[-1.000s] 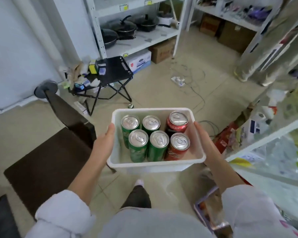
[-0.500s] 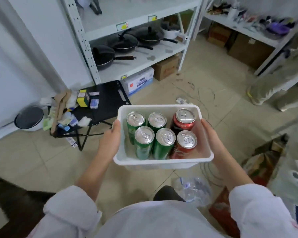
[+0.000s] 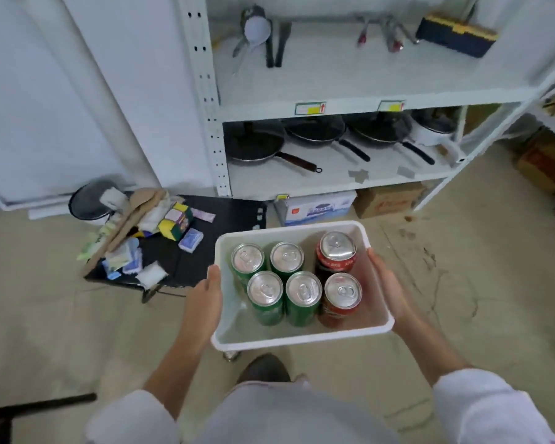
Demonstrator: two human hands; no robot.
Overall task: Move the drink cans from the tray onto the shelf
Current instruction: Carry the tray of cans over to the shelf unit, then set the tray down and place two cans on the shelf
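Observation:
I hold a white plastic tray [image 3: 302, 337] in front of me, above the floor. My left hand [image 3: 205, 298] grips its left wall and my right hand [image 3: 386, 291] grips its right wall. Inside stand several green cans [image 3: 266, 298] on the left and two red cans [image 3: 342, 294] on the right, all upright with silver tops. The white metal shelf [image 3: 350, 105] rises straight ahead, its upper board holding a few utensils.
Black frying pans [image 3: 260, 150] and a white pot [image 3: 430, 131] fill the lower shelf board. Cardboard boxes [image 3: 388, 200] sit under it. A low black folding table [image 3: 186, 248] with sponges and packets stands at my left. A toolbox [image 3: 455, 35] lies on the upper board.
My view has swung towards the white shelf, which is now much closer and straight ahead. The tray stays held in both hands with the cans unmoved inside it.

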